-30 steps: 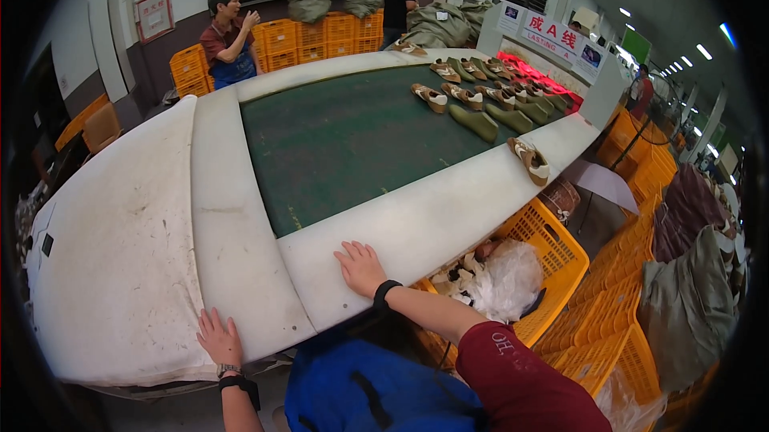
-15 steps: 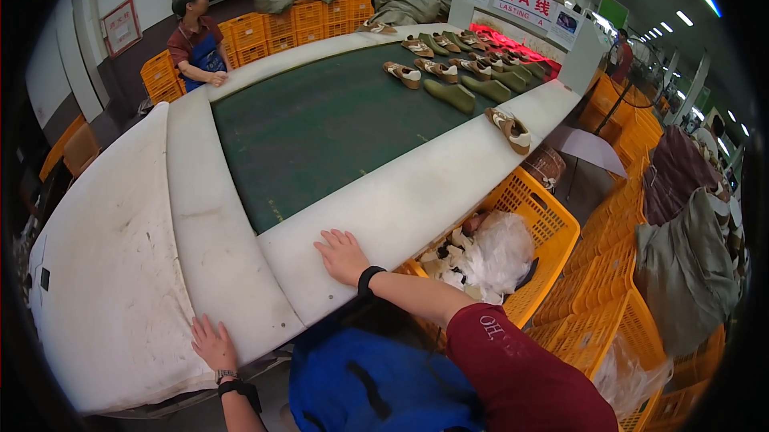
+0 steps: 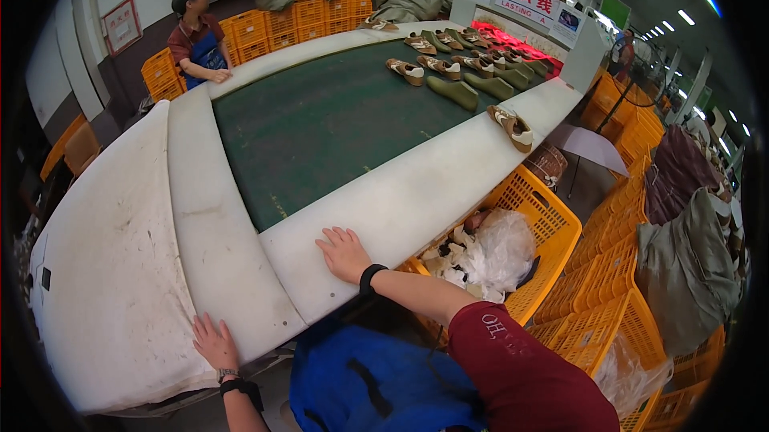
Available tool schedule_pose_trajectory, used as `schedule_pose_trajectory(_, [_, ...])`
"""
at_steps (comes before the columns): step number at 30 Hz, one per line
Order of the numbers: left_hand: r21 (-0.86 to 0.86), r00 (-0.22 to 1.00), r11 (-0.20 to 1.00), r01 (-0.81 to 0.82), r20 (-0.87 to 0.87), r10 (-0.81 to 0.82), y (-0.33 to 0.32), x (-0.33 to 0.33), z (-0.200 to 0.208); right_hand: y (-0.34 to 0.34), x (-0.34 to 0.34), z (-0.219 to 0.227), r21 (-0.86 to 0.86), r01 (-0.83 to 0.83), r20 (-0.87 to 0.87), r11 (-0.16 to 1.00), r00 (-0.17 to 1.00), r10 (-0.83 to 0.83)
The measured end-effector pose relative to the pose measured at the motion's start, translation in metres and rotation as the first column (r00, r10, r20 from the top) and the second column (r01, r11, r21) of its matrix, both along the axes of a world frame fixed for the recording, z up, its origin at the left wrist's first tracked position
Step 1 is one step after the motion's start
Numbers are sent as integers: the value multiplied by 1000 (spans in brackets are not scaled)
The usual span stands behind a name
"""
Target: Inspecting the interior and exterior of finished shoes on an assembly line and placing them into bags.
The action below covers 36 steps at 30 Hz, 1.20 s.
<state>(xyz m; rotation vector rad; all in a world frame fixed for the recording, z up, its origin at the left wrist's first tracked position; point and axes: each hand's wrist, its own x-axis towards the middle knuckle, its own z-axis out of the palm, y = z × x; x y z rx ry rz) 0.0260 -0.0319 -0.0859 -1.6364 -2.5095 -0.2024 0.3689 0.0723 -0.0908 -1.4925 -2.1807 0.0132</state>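
My left hand (image 3: 215,342) lies flat with its fingers stretched out, near the seam between the cloth-covered end (image 3: 120,272) and the white worktop (image 3: 232,272). Further right, my right hand (image 3: 344,256) rests palm down on the white ledge (image 3: 400,207), fingers apart. Neither hand holds anything. Beyond the ledge runs a green conveyor belt (image 3: 312,143). Brown and white shoes (image 3: 406,71) and green shoe lasts (image 3: 452,93) stand in rows at its far end. One brown and white shoe (image 3: 511,127) sits on the ledge at the far right.
A yellow crate (image 3: 561,228) holding scraps and a clear plastic bag (image 3: 503,252) stands against the ledge at right. Stacked yellow crates (image 3: 589,272) line the right side. A co-worker (image 3: 196,39) stands across the belt at left. A red-lit machine (image 3: 513,7) closes the far end.
The shoes and lasts on the belt appear slightly further right in the view. Both my hands stay flat in almost the same places.
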Motion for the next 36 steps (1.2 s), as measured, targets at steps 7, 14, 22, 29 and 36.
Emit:
schedule_pose_trajectory(7, [15,999,1000,28,17,-28,7,6,2,1,7,7,-21,18,8,1000,1000,-18])
schedule_pose_trajectory(14, [-3,979,992,125,-159,-124,-20,9,25,9,-11,-24,-74,-29,-7,997,1000,29])
schedule_pose_trajectory(22, [23,941,977,210,-277,-196,-8,-1,1,-5,1,6,-189,7,-26,982,1000,-12])
schedule_pose_trajectory(29, [70,815,964,257,-552,-177,-7,-19,-24,-1,-2,0,-135,14,-32,991,999,-18])
schedule_pose_trajectory(36, [93,916,966,239,-353,-193,-10,-2,0,0,-2,0,-105,30,11,994,1000,-29])
